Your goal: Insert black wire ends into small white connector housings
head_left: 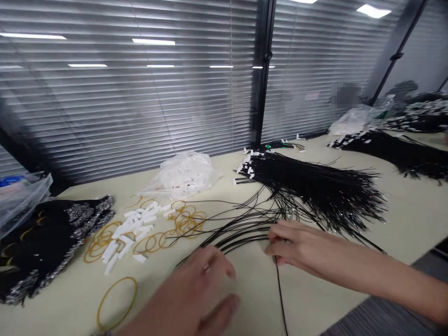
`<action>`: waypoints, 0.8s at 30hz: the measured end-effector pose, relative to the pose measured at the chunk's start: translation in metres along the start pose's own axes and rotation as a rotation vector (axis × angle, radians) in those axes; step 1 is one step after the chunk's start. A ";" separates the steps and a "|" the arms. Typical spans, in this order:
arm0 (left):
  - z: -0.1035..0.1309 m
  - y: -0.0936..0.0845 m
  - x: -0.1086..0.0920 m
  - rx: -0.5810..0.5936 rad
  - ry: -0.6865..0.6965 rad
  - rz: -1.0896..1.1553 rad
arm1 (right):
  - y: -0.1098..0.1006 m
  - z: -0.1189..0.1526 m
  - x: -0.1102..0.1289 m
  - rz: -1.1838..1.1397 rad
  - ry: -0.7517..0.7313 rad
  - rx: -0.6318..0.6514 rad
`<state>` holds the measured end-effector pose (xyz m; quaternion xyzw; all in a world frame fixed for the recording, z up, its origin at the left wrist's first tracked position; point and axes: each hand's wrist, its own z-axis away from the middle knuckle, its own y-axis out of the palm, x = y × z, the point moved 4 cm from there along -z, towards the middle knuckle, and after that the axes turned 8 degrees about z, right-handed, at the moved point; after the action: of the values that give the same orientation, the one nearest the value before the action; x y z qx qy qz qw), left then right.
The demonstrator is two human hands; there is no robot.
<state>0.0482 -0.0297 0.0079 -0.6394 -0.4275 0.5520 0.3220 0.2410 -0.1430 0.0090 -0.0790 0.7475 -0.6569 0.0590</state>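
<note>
A pale yellow-green tabletop (406, 210) ran alongside a glazed wall. Along its far edge stood large panes backed by grey horizontal-slat blinds (115, 107), lowered, with thin cords (231, 28) crossing the slats. A dark upright frame (262, 88) rose behind the middle of that edge; a second dark frame member (402, 46) leaned beyond the far right corner. Bright rectangular light strips (154, 42) showed on the glass. Past the near right edge, a grey ribbed surface (378, 317) was visible; its nature could not be determined.
</note>
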 end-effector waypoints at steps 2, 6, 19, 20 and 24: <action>-0.008 -0.018 0.012 -0.062 -0.198 -0.041 | 0.010 -0.008 0.004 0.050 -0.007 -0.050; -0.007 -0.020 0.025 -0.018 -0.355 -0.016 | 0.018 -0.034 0.011 0.053 -0.037 -0.118; -0.005 -0.010 0.029 -0.003 -0.198 -0.231 | 0.039 -0.118 -0.043 -0.026 0.232 -0.209; -0.003 -0.010 0.029 0.003 -0.197 -0.244 | 0.042 -0.119 -0.042 -0.050 0.211 -0.202; 0.006 -0.007 0.027 0.038 -0.209 -0.297 | 0.040 -0.112 -0.033 -0.151 0.109 -0.153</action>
<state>0.0422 -0.0028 0.0011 -0.5022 -0.5379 0.5696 0.3660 0.2502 -0.0230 -0.0165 -0.1035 0.7895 -0.6038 -0.0375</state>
